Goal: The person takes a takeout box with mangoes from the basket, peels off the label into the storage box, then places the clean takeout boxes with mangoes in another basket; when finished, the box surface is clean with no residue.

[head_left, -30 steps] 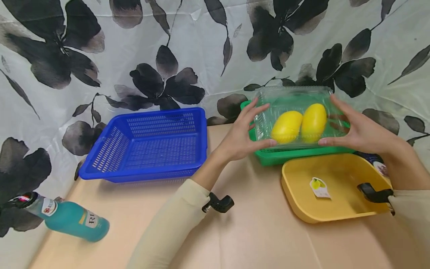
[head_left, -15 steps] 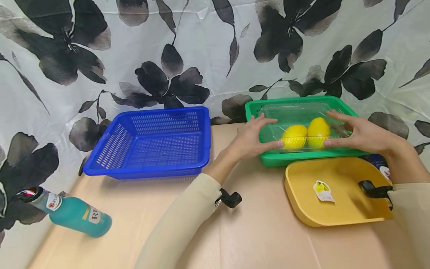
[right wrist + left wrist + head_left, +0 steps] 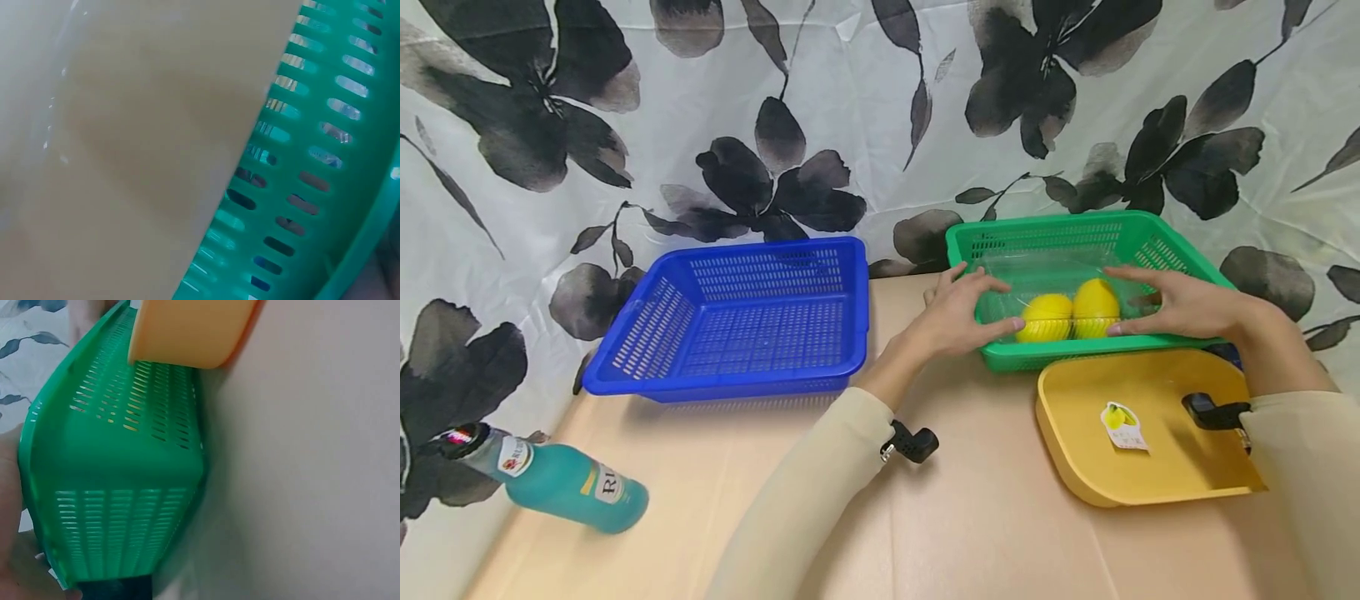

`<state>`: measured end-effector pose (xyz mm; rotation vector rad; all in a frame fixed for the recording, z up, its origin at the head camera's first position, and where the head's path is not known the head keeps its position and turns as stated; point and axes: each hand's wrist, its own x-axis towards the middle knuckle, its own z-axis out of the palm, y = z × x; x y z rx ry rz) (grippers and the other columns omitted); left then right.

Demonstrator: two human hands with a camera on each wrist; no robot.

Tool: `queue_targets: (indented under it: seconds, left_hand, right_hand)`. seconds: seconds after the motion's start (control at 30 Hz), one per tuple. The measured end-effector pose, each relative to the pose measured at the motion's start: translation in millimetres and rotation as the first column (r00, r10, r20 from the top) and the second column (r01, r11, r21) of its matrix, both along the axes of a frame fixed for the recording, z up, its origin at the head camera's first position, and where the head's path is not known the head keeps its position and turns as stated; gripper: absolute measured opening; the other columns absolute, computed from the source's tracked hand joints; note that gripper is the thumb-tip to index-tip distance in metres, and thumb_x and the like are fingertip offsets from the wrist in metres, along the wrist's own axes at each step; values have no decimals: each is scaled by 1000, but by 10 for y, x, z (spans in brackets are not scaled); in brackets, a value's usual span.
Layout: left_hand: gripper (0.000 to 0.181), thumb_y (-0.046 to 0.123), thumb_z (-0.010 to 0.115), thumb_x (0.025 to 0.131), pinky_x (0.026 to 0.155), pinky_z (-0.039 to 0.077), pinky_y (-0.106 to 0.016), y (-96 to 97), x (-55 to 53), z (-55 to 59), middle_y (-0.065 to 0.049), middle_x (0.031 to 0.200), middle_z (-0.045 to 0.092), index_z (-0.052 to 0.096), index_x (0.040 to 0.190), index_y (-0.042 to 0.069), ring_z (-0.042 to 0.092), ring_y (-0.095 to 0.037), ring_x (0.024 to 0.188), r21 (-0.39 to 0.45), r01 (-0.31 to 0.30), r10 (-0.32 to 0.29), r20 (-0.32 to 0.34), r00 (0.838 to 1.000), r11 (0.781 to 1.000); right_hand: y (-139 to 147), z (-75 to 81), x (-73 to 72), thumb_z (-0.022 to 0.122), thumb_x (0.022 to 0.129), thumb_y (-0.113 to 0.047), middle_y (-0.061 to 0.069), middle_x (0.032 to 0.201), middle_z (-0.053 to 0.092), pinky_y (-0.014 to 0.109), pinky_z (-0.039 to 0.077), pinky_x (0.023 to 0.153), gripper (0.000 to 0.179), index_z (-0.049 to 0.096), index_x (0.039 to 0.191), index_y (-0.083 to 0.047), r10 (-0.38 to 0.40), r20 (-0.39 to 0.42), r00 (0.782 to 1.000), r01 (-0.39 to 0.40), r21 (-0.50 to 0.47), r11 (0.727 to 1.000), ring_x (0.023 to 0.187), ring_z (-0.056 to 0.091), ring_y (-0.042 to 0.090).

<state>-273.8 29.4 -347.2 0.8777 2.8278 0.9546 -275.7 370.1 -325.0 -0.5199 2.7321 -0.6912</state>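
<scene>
Two yellow lemons (image 3: 1070,312) lie side by side in a clear plastic container (image 3: 1037,268), down inside the green slotted basket (image 3: 1037,360). My left hand (image 3: 953,315) holds the container's left end, thumb at the front and fingers behind. At the right end my right hand (image 3: 1187,308) holds it the same way, some fingers seen through the plastic. In the left wrist view, the left hand (image 3: 11,519) is at the rim of the basket (image 3: 112,456). The right wrist view shows mainly the basket's slotted wall (image 3: 312,156); the container is hidden there.
A yellow tub (image 3: 1172,400) with a lemon tag stands right in front of the green basket, under my right wrist. To the left is a blue basket (image 3: 760,333). A teal bottle (image 3: 576,487) lies at the table's left edge. Floral cloth (image 3: 887,108) hangs behind.
The container with the lemons has come down from above the green basket into it, both hands lowering with it. In the last half second, the right hand and lemons have shifted slightly left.
</scene>
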Motion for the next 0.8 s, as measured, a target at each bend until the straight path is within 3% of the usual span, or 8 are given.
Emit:
queue_targets:
  seconds: [0.2,0.53,0.73,0.8]
  left_hand:
    - [53,60,58,98,117,19,-64,40,16,18,-9,166,31,57,143,30,3,-31,159,-92,-8,9,2,1000,996]
    - [49,57,46,104,117,18,-68,40,40,15,-7,171,15,54,142,26,0,-30,159,-187,-5,6,6,1000,982]
    - [44,54,48,104,114,23,-65,49,19,53,-1,170,21,57,139,30,6,-30,158,-241,-19,18,-5,1000,970]
    - [44,55,48,104,113,24,-64,63,10,94,1,170,22,57,139,32,7,-29,158,-278,-25,24,-8,1000,960]
  right_hand:
    - [-53,10,8,59,104,-46,36,156,32,73,45,94,82,21,163,-4,-39,20,999,38,54,998,128,48,60]
    - [-133,27,9,63,101,-46,38,158,25,71,46,95,85,23,162,-1,-50,21,999,48,71,996,128,50,60]
    - [-155,19,14,64,101,-45,39,159,24,72,45,96,85,24,161,0,-65,15,998,64,69,996,128,49,60]
    - [-154,21,9,66,100,-46,38,159,24,75,41,98,86,26,160,0,-73,2,997,72,77,994,133,42,62]
